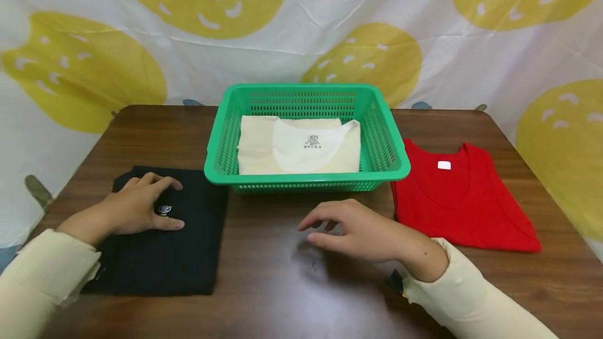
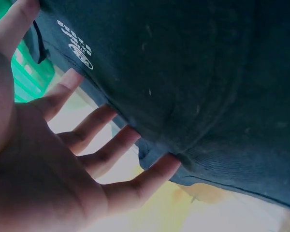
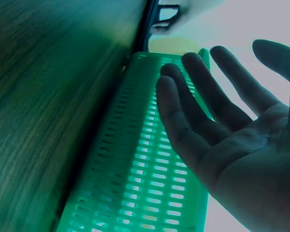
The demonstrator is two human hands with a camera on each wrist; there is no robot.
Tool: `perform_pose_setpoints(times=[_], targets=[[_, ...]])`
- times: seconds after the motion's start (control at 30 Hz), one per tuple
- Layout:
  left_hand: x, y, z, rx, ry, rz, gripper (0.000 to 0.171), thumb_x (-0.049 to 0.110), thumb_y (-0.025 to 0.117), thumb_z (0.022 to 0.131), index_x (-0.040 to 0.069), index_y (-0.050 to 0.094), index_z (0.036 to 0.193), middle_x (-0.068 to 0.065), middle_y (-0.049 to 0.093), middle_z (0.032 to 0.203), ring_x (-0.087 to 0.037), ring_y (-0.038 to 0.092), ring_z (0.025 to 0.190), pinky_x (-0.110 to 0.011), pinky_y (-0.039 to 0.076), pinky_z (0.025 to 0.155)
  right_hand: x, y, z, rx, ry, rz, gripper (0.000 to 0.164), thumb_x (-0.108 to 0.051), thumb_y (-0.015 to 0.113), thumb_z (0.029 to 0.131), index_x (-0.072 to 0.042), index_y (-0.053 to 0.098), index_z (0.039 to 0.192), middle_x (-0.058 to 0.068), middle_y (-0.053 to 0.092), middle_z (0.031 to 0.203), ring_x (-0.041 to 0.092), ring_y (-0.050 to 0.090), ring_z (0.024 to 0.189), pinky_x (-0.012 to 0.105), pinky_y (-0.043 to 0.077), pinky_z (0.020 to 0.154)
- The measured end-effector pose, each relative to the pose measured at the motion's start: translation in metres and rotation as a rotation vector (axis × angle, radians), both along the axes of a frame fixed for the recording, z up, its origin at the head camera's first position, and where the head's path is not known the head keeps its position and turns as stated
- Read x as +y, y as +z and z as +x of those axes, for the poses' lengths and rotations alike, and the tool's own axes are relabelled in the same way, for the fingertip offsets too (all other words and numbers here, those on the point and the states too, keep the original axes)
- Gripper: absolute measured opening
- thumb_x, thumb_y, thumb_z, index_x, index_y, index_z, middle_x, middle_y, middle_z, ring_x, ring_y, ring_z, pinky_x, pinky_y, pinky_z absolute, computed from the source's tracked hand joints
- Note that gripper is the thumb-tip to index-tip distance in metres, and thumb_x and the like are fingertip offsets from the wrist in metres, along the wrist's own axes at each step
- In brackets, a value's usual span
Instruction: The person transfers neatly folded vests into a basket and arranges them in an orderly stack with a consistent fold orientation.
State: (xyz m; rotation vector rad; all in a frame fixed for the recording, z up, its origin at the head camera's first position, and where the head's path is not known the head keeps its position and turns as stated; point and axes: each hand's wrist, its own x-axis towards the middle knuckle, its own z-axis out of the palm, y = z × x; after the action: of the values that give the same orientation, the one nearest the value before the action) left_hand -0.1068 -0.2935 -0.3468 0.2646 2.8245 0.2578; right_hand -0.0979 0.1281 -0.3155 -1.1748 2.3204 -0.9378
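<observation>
A folded black shirt [image 1: 188,255] with a small white neck print lies flat on the left of the table. Over its upper part is my left hand [image 1: 136,203], fingers spread; in the left wrist view the fingertips [image 2: 166,164] are right at the cloth near the neckline. My right hand [image 1: 353,229] hovers above the bare wood in the middle, holding nothing, its fingers relaxed. Just beyond it stands a green plastic basket [image 1: 306,178], whose slotted side also fills the right wrist view. Inside the basket lies a folded cream shirt [image 1: 256,145] with a dark neck print.
To the right of the basket, a folded red shirt [image 1: 471,213] with a white label lies on the brown wooden table [image 1: 264,302]. Behind the table hangs a white cloth [image 1: 264,61] with large yellow shapes.
</observation>
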Motion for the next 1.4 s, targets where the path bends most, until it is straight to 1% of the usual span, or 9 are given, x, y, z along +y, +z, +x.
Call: perform_pose_setpoints(times=[0.13,0.37,0.5,0.63,0.87,1.0,1.17,1.3,1.4], targets=[[0.009,-0.002,0.008,0.003,-0.025,0.002,0.089,0.073,0.074,0.071,0.020,0.050,0.138,-0.029,0.044,0.138,-0.059,0.042,0.123,-0.080,0.041,0.077,0.003,-0.001,-0.001,-0.002,0.037,0.056,0.032,-0.024,0.065,0.097,-0.013,0.066,0.128,0.001,0.070,0.123,0.017,0.066,0.112,0.037,0.054,0.098],[0.020,-0.005,0.023,-0.012,-0.061,-0.040,0.093,0.079,0.071,0.067,0.021,0.050,0.135,-0.026,0.046,0.135,-0.057,0.044,0.121,-0.071,0.047,0.070,0.005,-0.005,-0.006,0.023,0.084,0.113,0.035,-0.025,0.064,0.098,-0.013,0.065,0.131,0.000,0.068,0.126,0.016,0.064,0.116,0.038,0.051,0.102],[0.028,-0.003,0.032,-0.046,-0.071,-0.078,0.095,0.081,0.073,0.061,0.019,0.052,0.131,-0.024,0.048,0.128,-0.055,0.047,0.116,-0.060,0.049,0.064,0.004,-0.009,-0.008,0.037,0.096,0.153,0.037,-0.027,0.063,0.098,-0.012,0.063,0.133,0.000,0.068,0.128,0.015,0.063,0.118,0.035,0.050,0.104],[0.041,0.001,0.038,-0.056,-0.098,-0.125,0.097,0.083,0.072,0.058,0.019,0.053,0.128,-0.022,0.049,0.123,-0.052,0.051,0.111,-0.055,0.048,0.060,0.004,-0.011,-0.010,0.043,0.103,0.181,0.039,-0.027,0.064,0.098,-0.013,0.062,0.134,-0.001,0.067,0.128,0.014,0.063,0.118,0.034,0.050,0.103],[0.070,0.003,0.048,-0.068,-0.140,-0.194,0.101,0.087,0.069,0.055,0.018,0.054,0.127,-0.023,0.052,0.124,-0.049,0.056,0.104,-0.056,0.049,0.060,0.004,-0.008,-0.009,0.049,0.098,0.227,0.041,-0.028,0.063,0.098,-0.014,0.060,0.136,-0.001,0.066,0.131,0.015,0.062,0.120,0.034,0.050,0.104],[0.086,0.005,0.050,-0.032,-0.180,-0.237,0.108,0.088,0.068,0.055,0.013,0.054,0.131,-0.026,0.053,0.128,-0.050,0.058,0.104,-0.062,0.051,0.066,0.004,-0.005,-0.009,0.061,0.071,0.268,0.042,-0.029,0.064,0.097,-0.016,0.060,0.137,-0.002,0.065,0.132,0.015,0.061,0.122,0.036,0.050,0.104],[0.107,0.007,0.053,-0.014,-0.231,-0.289,0.115,0.089,0.064,0.058,0.008,0.051,0.138,-0.031,0.051,0.135,-0.054,0.058,0.109,-0.067,0.050,0.072,0.005,-0.004,-0.007,0.071,0.060,0.308,0.043,-0.029,0.065,0.097,-0.016,0.060,0.138,-0.001,0.065,0.133,0.015,0.060,0.122,0.037,0.049,0.105],[0.127,0.007,0.054,0.016,-0.263,-0.317,0.114,0.090,0.062,0.060,0.007,0.051,0.139,-0.031,0.052,0.137,-0.055,0.058,0.111,-0.069,0.050,0.075,0.007,-0.005,-0.007,0.102,0.039,0.331,0.043,-0.030,0.065,0.097,-0.016,0.060,0.137,0.000,0.066,0.132,0.016,0.061,0.122,0.038,0.049,0.105],[0.142,0.008,0.054,0.046,-0.285,-0.338,0.111,0.089,0.061,0.062,0.008,0.052,0.137,-0.028,0.053,0.136,-0.052,0.060,0.108,-0.067,0.051,0.074,0.010,-0.006,-0.007,0.137,0.021,0.344,0.043,-0.031,0.065,0.096,-0.016,0.061,0.136,0.000,0.067,0.130,0.017,0.062,0.120,0.039,0.050,0.104]])
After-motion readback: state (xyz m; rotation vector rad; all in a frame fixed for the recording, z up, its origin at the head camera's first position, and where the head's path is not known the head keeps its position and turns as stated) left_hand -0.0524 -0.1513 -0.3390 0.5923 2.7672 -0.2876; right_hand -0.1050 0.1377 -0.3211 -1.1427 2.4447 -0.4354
